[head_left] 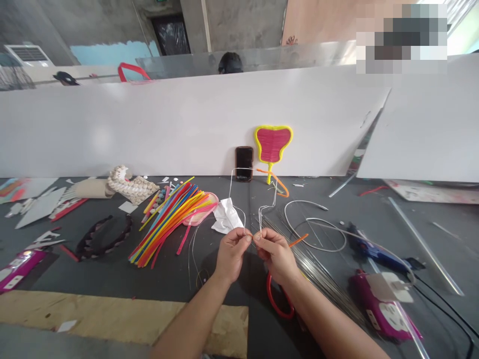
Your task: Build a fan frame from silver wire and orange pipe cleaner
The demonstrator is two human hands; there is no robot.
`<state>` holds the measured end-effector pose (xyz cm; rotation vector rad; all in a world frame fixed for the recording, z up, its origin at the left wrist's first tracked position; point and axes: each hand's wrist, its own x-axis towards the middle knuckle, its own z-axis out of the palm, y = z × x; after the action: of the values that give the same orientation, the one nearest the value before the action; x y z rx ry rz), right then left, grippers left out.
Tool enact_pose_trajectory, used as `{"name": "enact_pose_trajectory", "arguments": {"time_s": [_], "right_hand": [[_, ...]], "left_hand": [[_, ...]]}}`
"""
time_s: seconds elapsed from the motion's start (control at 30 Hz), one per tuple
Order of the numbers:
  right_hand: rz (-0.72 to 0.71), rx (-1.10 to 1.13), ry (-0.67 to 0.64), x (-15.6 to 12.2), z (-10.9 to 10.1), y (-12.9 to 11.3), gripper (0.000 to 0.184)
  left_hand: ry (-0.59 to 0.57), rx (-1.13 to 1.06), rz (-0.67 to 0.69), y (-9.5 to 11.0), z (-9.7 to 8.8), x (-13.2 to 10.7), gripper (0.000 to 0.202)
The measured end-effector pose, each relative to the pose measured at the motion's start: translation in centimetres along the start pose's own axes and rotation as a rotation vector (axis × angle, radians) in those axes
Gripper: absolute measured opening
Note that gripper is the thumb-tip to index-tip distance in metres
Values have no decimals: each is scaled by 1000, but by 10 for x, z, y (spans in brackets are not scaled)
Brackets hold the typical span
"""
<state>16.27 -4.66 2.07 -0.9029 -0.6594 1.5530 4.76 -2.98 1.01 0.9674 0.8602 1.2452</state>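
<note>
The left hand (231, 249) and the right hand (275, 253) meet over the middle of the dark surface (112, 269), fingertips nearly touching; each is pinched shut on the lower ends of a thin wire frame (239, 172) that rises from the fingers and bends into a loop outline, its top reaching toward the far side near the phone (244, 162). An orange pipe cleaner (298, 241) sticks out to the right from the right hand's pinch, so that hand appears closed on both wire and pipe cleaner; how the two are wound together at the pinch is too small to tell.

To do this well, I judge the wire ends want holding close together and steady in the left pinch, while the right keeps the pipe cleaner taut and tight against the wire; slack would let the frame spring open or the wrap slide.

The frame stands just beyond the hands, touching both, tilted away toward the far side; a finished pink and yellow fan shape (273, 143) leans on the white board (149, 129) beyond it. Left of the hands lies a bundle of coloured pipe cleaners (170, 217); right and near lies a sheaf of straight wires (318, 271), with a blue glue gun (368, 248) further right; a red ring (275, 301) lies under the right wrist.
</note>
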Motion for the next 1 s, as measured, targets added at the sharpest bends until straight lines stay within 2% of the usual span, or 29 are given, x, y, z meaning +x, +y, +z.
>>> {"name": "enact_pose_trajectory", "arguments": {"time_s": [0.07,0.13,0.33,0.6,0.73,1.0], "right_hand": [[16,22,-6,0,0,-1,23],[-30,-15,-2,-1,0,-2,21],[-331,-384,61,-1,-2,-3,14],[-504,-752,106,-2,-2,4,14],[-468,-737,90,-2,-2,2,15],[-249,-423,60,2,-5,-2,16]], "left_hand": [[-19,29,30,1,-1,0,13],[-40,23,34,1,-1,1,13],[-57,-154,-77,4,0,2,17],[48,-196,-250,7,1,2,15],[60,-248,-303,7,1,3,14],[12,-211,-253,8,2,3,7]]}}
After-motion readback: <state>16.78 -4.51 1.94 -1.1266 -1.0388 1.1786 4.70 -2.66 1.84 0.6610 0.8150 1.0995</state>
